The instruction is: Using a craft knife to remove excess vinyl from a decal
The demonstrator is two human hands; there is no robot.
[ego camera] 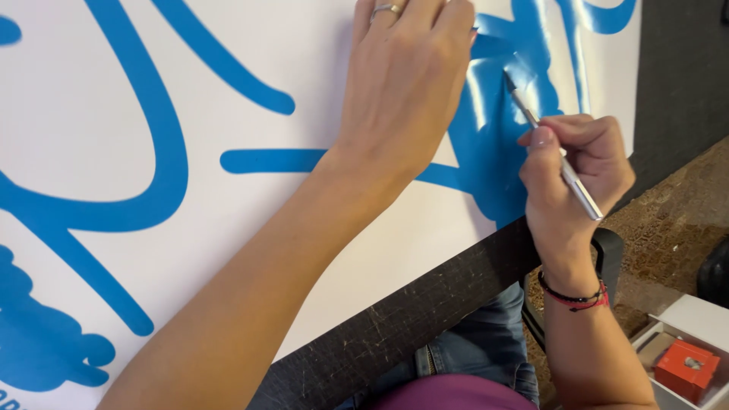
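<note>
Right hand at right of centre, grip pressed together around a slim silver craft knife, pen-style, tip down on the glossy blue vinyl in the upper right of the frame. Left hand at upper centre lies flat, palm down, fingers together on the white backing sheet just left of the blade; it pins the sheet, holds nothing (ring on one finger, fingertips cut off by the top edge). Sheet with big blue letter shapes covers most of the frame, lying on a dark scratched desk whose edge runs diagonally at lower centre. Lower right: red small box in a white tray, well apart. Risks, as I judge: blade sits near the left fingers, so a slip toward them could nick; too much pressure could cut through the backing; the sheet could shift if the left palm lifts, tearing a thin blue stroke.
</note>
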